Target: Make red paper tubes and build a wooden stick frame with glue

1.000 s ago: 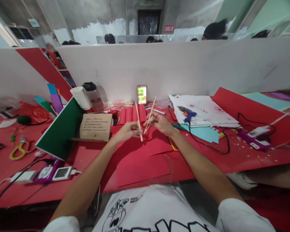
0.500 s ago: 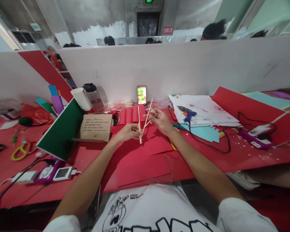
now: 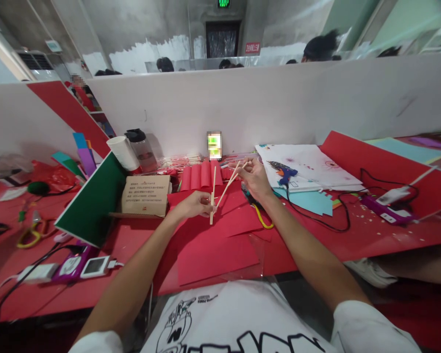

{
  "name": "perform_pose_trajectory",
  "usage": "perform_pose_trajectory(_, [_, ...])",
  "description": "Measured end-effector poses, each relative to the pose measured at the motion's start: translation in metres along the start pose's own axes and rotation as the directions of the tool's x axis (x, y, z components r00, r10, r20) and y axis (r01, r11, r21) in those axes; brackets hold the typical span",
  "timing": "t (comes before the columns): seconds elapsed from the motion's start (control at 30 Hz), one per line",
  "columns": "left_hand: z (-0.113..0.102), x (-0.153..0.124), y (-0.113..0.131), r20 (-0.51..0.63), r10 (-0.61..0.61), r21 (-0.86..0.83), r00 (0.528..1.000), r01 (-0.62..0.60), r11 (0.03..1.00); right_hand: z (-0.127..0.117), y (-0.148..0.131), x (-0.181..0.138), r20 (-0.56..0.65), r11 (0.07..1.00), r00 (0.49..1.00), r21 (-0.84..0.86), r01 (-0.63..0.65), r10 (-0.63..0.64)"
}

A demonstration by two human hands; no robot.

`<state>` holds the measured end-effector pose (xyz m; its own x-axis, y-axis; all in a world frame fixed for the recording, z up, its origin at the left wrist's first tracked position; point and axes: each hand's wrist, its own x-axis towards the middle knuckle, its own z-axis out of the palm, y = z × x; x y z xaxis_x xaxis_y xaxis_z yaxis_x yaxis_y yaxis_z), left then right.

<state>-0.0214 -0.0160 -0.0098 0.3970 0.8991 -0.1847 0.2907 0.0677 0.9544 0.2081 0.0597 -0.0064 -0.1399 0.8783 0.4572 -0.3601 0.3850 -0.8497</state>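
Near the middle of the desk, my left hand point(image 3: 196, 204) is closed, its fingertips pinching thin wooden sticks point(image 3: 213, 189) that stand nearly upright. My right hand point(image 3: 256, 177) is raised further back on the right, closed with thumb and fingers on other wooden sticks point(image 3: 228, 184). These slant down to the left, and their lower end comes close to my left fingertips; whether they touch I cannot make out. Red paper sheets point(image 3: 216, 257) lie beneath both hands. Behind the sticks are several rolled red paper pieces point(image 3: 196, 177). A yellow-handled tool point(image 3: 261, 218) lies by my right forearm.
A cardboard box point(image 3: 146, 195) and a green board point(image 3: 91, 201) stand left. On the right, a blue glue gun point(image 3: 287, 173) rests on white cloth point(image 3: 316, 166), its black cord crossing the desk. A lit phone point(image 3: 214, 145) leans on the partition point(image 3: 242, 105). Scissors point(image 3: 30, 236) lie far left.
My right hand has moved slightly right and back, with its sticks slanting more. The yellow-handled tool shows more beside my forearm. My left hand stays nearly in place.
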Motion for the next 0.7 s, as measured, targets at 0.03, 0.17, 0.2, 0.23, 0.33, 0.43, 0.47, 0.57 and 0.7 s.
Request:
perform_pose_trajectory(0.03, [0.000,0.000,0.000,0.003,-0.006,0.001,1.000,0.006,1.000,0.000,0.001,0.000,-0.005,1.000,1.000,-0.004,0.005,-0.005])
perform_pose_trajectory(0.17, [0.001,0.000,0.001,-0.004,-0.015,0.021,1.000,0.015,1.000,0.001,0.000,0.000,-0.027,0.999,1.000,-0.037,0.003,-0.004])
perform_pose_trajectory(0.2, [0.001,0.000,0.001,-0.009,-0.013,0.025,1.000,0.013,1.000,0.002,-0.001,-0.001,-0.026,0.999,1.000,-0.050,-0.001,-0.001])
perform_pose_trajectory(0.23, [0.001,0.000,0.001,-0.013,-0.008,0.027,1.000,0.008,1.000,0.004,-0.001,-0.001,-0.023,0.998,1.000,-0.064,-0.004,0.003])
perform_pose_trajectory(0.33, [0.003,-0.001,0.003,-0.020,0.021,0.034,1.000,-0.021,0.999,0.008,-0.003,-0.004,-0.009,0.995,1.000,-0.096,-0.012,0.012])
perform_pose_trajectory(0.43, [0.004,-0.002,0.004,-0.026,0.042,0.041,0.999,-0.040,0.998,0.011,-0.003,-0.005,0.002,0.992,1.000,-0.130,-0.009,0.009])
perform_pose_trajectory(0.47, [0.004,-0.002,0.005,-0.025,0.042,0.041,0.999,-0.041,0.998,0.011,-0.003,-0.006,0.002,0.990,1.000,-0.144,-0.002,0.002])
perform_pose_trajectory(0.57, [0.004,-0.002,0.004,-0.018,0.033,0.041,0.999,-0.032,0.999,0.011,-0.005,-0.006,-0.015,0.983,0.999,-0.181,0.026,-0.029])
perform_pose_trajectory(0.7, [0.004,0.000,0.002,-0.020,0.032,0.044,0.999,-0.031,0.999,0.009,-0.008,-0.005,-0.031,0.978,0.998,-0.203,0.051,-0.058])
